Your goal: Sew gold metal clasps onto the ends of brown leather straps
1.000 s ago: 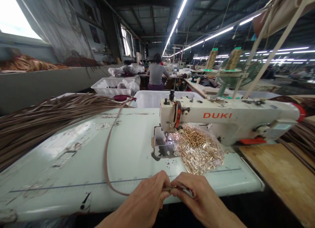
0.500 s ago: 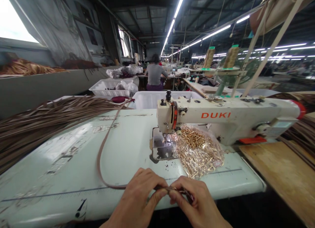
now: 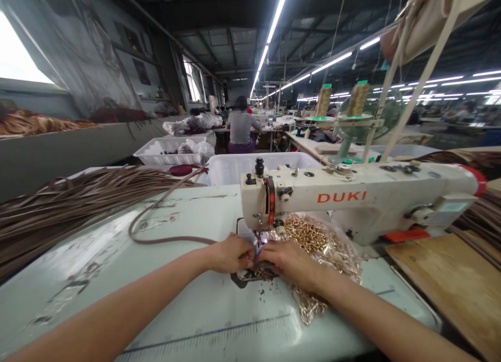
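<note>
While both forearms reach across the pale green sewing table (image 3: 188,310), the left hand (image 3: 230,253) and right hand (image 3: 287,260) meet on the metal needle plate directly below the head of the white DUKI sewing machine (image 3: 352,200), fingertips almost touching each other. The left hand is curled and pinches the end of a brown strap (image 3: 164,240) just before the presser foot; holding it so close to the needle looks like a way to keep the narrow end flat and lined up. The right hand is also curled with its fingers pressed down at the same spot, but whether it grips a small metal piece or only the strap end I cannot tell, since the fingers cover it. The strap runs leftward from the hands in a loose loop over the middle of the table and back toward the far left edge, where a thick heap of loose brown straps (image 3: 78,200) lies within reach. A clear plastic bag of gold hardware (image 3: 321,242) sits open under the machine's arm, touching the right wrist, with a few pieces spilling toward the near edge. Beyond the far edge stand a white tub (image 3: 235,166), its contents hidden, and a white tray (image 3: 168,153) holding crumpled plastic. Farther back a person (image 3: 240,127) sits at another station.
</note>
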Motion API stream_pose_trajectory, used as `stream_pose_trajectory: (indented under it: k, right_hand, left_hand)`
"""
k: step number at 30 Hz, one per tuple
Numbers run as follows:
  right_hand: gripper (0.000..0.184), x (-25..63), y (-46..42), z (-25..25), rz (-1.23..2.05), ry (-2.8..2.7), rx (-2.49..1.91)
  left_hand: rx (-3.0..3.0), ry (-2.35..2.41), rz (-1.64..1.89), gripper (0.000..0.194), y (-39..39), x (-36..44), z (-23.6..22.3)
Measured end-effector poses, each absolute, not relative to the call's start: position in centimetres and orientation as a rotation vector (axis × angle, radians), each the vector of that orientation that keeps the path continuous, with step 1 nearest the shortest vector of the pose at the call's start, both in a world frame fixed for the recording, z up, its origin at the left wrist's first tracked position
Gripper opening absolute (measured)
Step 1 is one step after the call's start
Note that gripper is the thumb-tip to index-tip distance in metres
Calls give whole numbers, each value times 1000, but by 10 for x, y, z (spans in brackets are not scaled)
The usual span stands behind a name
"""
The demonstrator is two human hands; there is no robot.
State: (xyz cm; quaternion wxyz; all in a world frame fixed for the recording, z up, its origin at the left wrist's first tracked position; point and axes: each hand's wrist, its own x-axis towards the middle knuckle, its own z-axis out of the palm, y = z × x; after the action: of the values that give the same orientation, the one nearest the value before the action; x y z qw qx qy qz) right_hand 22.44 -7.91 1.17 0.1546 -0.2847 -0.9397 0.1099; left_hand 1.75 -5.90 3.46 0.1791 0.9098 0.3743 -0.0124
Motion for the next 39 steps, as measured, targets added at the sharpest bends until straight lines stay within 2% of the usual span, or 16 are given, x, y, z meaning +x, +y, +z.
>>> stream_pose_trajectory:
  k: [4, 8, 15, 21, 27, 32, 39]
  right_hand:
    - [19, 222, -64, 5, 270, -2846, -613]
    - [19, 222, -60, 3, 272, -2889, -607]
    - [21, 221, -64, 6, 340, -2835, -700]
    - [15, 217, -69, 7, 180, -2867, -683]
    - [14, 214, -66, -5, 114, -2777, -781]
    - [15, 212, -57, -8, 100, -2644, -1069]
    - [29, 214, -66, -18, -81, -2654, -1066]
  left_hand:
    - [2576, 1059, -95, 10, -50, 21, 32]
    - [2580, 1091, -68, 8, -46, 21, 30]
    - [2697, 1303, 288, 14, -82, 10, 15]
    - [3014, 1027, 339, 23, -106, 7, -8]
    - [3251, 696, 479, 23, -76, 2, -9]
    - [3232, 657, 467, 21, -40, 4, -10]
    - [3224, 708, 454, 26, -42, 5, -8]
